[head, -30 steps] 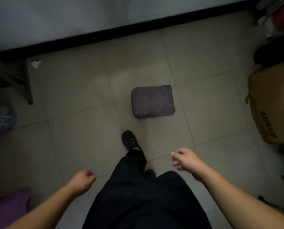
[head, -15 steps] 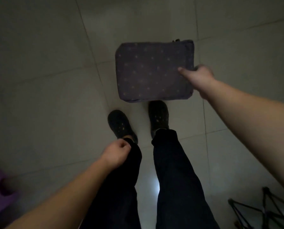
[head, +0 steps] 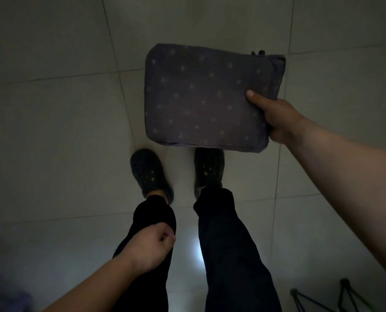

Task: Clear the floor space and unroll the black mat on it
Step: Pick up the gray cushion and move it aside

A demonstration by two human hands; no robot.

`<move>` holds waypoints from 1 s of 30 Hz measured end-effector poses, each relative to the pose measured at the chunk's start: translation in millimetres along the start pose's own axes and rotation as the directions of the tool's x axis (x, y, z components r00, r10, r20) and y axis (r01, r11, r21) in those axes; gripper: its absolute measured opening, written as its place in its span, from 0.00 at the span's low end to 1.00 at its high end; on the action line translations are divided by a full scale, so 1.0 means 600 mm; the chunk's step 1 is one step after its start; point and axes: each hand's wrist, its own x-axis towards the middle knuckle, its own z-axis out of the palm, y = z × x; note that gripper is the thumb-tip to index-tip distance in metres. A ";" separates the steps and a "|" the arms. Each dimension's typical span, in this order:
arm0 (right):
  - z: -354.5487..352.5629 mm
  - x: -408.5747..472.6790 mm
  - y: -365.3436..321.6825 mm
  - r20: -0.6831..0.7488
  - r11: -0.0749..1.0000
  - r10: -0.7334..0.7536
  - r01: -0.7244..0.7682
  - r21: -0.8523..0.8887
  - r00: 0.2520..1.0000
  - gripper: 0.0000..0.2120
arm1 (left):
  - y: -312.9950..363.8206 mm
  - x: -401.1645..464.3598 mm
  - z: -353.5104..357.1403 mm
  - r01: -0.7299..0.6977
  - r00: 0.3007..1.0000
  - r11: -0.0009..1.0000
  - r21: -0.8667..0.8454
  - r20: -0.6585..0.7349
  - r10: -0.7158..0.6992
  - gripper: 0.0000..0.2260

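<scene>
A: Right hand (head: 282, 119)?
B: Gripping the right edge of the grey star-dotted fabric cushion (head: 204, 97), thumb on top, over the pale tiled floor (head: 52, 131).
A: Left hand (head: 150, 248)?
B: Loose fist, holding nothing, by the black trouser leg (head: 149, 221). Dark perforated clogs (head: 150, 171) just below cushion

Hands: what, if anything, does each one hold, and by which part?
The right hand grips the dotted cushion by its right edge, thumb on top. The left hand is loosely closed, holding nothing.
</scene>
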 end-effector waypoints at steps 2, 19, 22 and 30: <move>0.007 -0.009 -0.003 -0.028 1.000 -0.017 0.017 -0.015 0.999 0.21 | -0.003 -0.003 -0.003 0.013 1.000 1.000 -0.003 -0.022 -0.013 0.03; 0.160 -0.328 -0.132 -0.210 0.721 -0.287 0.067 -0.690 0.935 0.30 | -0.001 -0.312 -0.013 -0.067 0.959 0.915 -0.397 -0.277 -0.050 0.03; 0.141 -0.438 -0.168 -0.225 0.658 -0.258 0.000 -0.753 0.940 0.31 | -0.023 -0.415 -0.007 -0.099 0.934 0.869 -0.484 -0.347 -0.087 0.05; 0.182 -0.694 -0.212 -0.442 0.405 -0.294 -0.308 -0.861 0.847 0.29 | -0.139 -0.610 0.045 -0.157 0.891 0.681 -0.715 -0.400 -0.214 0.06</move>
